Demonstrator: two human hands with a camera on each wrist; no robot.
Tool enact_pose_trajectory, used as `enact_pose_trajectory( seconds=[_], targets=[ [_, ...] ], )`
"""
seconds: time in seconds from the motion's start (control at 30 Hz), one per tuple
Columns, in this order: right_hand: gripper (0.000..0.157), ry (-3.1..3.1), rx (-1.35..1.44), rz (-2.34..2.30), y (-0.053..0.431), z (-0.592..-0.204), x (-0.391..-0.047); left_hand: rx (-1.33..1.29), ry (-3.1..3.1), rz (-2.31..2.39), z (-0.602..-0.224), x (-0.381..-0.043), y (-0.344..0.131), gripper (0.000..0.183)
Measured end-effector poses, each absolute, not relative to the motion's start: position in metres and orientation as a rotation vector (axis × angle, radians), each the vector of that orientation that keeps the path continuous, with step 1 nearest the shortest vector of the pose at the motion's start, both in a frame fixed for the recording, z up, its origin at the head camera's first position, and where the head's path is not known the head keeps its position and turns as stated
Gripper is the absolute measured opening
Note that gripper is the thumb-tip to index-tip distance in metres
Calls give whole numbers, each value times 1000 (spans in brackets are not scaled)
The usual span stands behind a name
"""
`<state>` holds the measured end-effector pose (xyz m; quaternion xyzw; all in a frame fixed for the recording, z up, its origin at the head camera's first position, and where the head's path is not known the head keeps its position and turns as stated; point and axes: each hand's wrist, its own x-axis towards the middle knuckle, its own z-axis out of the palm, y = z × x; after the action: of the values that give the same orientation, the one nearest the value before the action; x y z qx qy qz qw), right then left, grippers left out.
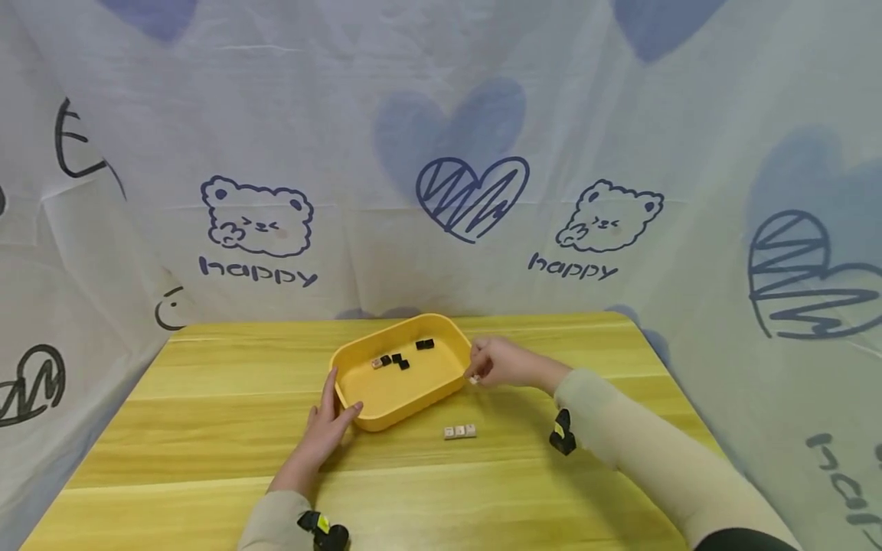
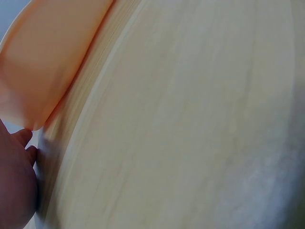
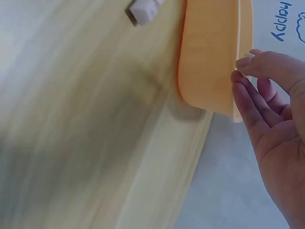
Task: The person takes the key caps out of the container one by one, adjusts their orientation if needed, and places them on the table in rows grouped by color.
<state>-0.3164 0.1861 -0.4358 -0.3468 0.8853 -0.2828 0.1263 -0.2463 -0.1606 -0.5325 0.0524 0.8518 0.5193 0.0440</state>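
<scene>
The grip of the right hand (image 1: pixel 499 362) is narrow, thumb and fingertips pinching a small white block (image 1: pixel 475 379), mostly hidden by the fingers; it is at the right end of a yellow tray (image 1: pixel 413 409), close to the rim, though whether the fingers touch that rim I cannot tell; the left hand (image 1: pixel 328 428) has a wide grip, its thumb and index finger spread fairly straight about the tray's near left corner, touching it.

Inside the tray, toward the far side, lie a pair of black blocks (image 1: pixel 425 344); left of these are three more black blocks (image 1: pixel 396 358) in a loose line, with a pale block (image 1: pixel 377 363) at its left end; in front of the tray, on the wooden counter (image 1: pixel 524 490), three white blocks (image 1: pixel 460 431) sit in a short row.

Cream sleeves (image 1: pixel 641 436) cover both forearms, with a black device near each wrist; behind the counter hangs a white sheet (image 1: pixel 372 245), printed with hearts, bears and the word "happy".
</scene>
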Motion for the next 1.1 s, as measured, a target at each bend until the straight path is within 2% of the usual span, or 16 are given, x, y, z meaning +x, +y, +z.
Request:
enact_pose_trajectory(
  seconds=[0.33, 0.5, 0.83, 1.1],
  targets=[
    [23, 2634, -1008, -1041, 198, -446, -289, 141, 2606, 1572, -534, -245, -163, 87],
    [17, 2676, -907, -1156, 202, -461, -278, 153, 2609, 1569, -534, -247, -162, 87],
    [15, 2675, -536, -1265, 202, -490, -253, 157, 2595, 1567, -534, -248, -162, 88],
    [13, 2648, -493, -1275, 203, -508, -247, 150, 2595, 1570, -533, -247, -162, 87]
  ],
)
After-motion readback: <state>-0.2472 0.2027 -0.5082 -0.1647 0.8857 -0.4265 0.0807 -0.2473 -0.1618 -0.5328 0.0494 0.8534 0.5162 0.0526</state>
